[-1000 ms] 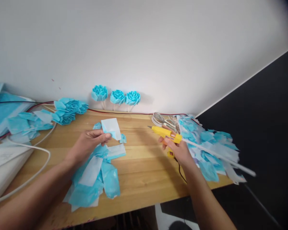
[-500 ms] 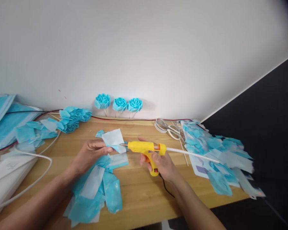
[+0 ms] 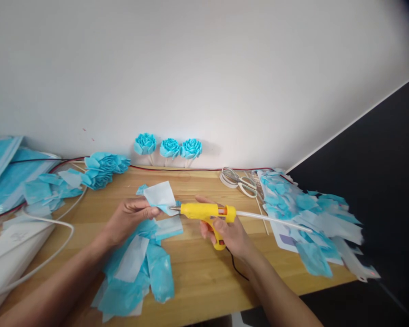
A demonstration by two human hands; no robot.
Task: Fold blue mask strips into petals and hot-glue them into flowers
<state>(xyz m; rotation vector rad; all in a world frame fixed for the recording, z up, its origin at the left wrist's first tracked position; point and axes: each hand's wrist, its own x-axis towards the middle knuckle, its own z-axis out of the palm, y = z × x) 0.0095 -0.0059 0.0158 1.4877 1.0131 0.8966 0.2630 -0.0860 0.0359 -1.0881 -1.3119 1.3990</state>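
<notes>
My left hand (image 3: 129, 218) pinches a small folded blue-and-white tissue piece (image 3: 160, 197) above the wooden table (image 3: 197, 268). A yellow glue gun (image 3: 206, 212) is gripped in my right hand (image 3: 226, 231), its nozzle touching the lower right edge of that piece. A white glue stick (image 3: 272, 220) juts out of the gun's back to the right. A black cord (image 3: 236, 270) trails from the handle toward me.
A heap of blue tissue pieces (image 3: 136, 268) lies under my left wrist. Three blue paper flowers (image 3: 168, 147) stand against the wall, more flowers (image 3: 102, 168) lie at left. Scissors (image 3: 236, 180) and a pile of scraps (image 3: 303, 213) lie at right. White cable (image 3: 47, 259) runs at left.
My right hand carried the glue gun from the right side over to the tissue piece, and the nozzle now meets its edge. My left hand kept holding the piece nearly still.
</notes>
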